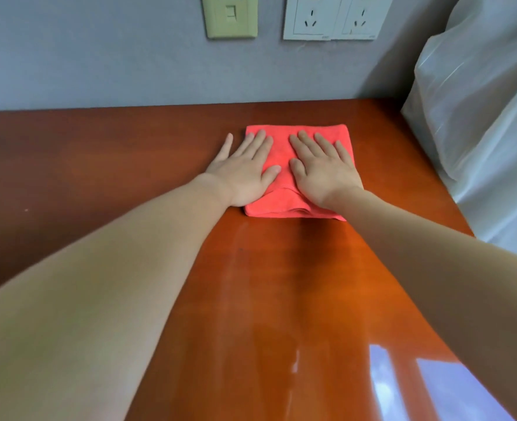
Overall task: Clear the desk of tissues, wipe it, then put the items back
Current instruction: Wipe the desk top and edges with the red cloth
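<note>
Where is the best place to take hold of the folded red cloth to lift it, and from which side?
Probably the near edge of the red cloth, coming from the person's side. There the folded layers bulge slightly off the desk, leaving room for a pinch grip. Both the left hand and right hand lie flat on top.

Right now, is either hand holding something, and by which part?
Nothing is gripped. Both the left hand and the right hand lie flat, fingers spread, pressing the top of the folded red cloth.
</note>
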`<state>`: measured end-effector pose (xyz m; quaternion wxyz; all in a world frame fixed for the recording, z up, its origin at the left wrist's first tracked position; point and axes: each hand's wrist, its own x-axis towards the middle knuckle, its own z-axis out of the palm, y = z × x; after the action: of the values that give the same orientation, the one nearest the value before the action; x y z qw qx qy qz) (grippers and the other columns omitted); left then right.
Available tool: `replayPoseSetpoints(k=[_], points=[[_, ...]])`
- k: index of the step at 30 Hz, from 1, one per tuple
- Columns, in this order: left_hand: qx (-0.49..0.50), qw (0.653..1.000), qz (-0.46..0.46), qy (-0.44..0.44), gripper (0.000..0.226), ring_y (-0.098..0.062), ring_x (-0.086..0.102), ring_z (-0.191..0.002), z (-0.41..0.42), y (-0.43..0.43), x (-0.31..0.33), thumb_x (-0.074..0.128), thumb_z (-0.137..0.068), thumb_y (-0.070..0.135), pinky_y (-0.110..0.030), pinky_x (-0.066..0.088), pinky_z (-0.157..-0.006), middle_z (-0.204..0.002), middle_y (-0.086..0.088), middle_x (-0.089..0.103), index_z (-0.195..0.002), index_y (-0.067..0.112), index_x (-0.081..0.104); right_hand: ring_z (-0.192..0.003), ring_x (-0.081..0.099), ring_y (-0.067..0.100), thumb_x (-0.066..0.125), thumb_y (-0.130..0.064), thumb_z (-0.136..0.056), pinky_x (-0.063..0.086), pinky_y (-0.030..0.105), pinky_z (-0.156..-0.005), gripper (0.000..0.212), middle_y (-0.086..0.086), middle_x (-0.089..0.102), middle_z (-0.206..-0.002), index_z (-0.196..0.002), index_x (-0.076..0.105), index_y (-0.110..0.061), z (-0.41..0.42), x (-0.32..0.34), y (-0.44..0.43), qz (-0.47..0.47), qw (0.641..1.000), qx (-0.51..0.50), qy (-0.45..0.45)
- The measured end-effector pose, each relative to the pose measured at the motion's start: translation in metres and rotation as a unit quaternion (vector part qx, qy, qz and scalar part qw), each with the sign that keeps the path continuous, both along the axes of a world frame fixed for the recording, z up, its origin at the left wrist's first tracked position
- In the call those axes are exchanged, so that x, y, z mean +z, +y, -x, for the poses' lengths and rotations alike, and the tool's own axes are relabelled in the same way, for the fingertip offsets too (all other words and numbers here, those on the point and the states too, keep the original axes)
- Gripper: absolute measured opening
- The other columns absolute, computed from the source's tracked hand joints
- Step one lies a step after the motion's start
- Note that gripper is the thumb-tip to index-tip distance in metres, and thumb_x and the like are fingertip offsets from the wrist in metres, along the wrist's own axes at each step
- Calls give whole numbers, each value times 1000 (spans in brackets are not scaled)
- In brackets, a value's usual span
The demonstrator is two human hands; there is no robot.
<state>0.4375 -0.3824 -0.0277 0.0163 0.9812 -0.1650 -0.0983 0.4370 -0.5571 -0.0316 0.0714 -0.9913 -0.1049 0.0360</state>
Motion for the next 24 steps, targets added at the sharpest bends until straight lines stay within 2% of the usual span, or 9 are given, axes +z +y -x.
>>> replayPoseSetpoints(k=[15,21,24], points=[[53,998,9,13,67,-10,-16,-150,282,-14,-2,11,-103,52,-46,-13,-121,-164,4,-17,-157,19,-12,-150,-4,13,16,-42,-103,-6,39,-122,56,-11,3,-163,-156,5,-31,267,1,-14,-23,998,56,21],[75,997,24,19,68,-9,-17,-149,364,-21,-3,13,-103,53,-47,-12,-121,-163,5,-18,-157,20,-11,-150,-5,11,18,-42,-103,-6,38,-122,55,-13,3,-163,-156,5,-32,341,0,-26,-22,995,93,20],[74,996,43,27,68,-7,-17,-149,386,-22,-3,16,-103,54,-48,-10,-121,-163,7,-18,-157,22,-10,-150,-6,11,11,-46,-99,-6,38,-122,59,-13,2,-163,-156,6,-32,361,1,-28,-9,995,102,19]])
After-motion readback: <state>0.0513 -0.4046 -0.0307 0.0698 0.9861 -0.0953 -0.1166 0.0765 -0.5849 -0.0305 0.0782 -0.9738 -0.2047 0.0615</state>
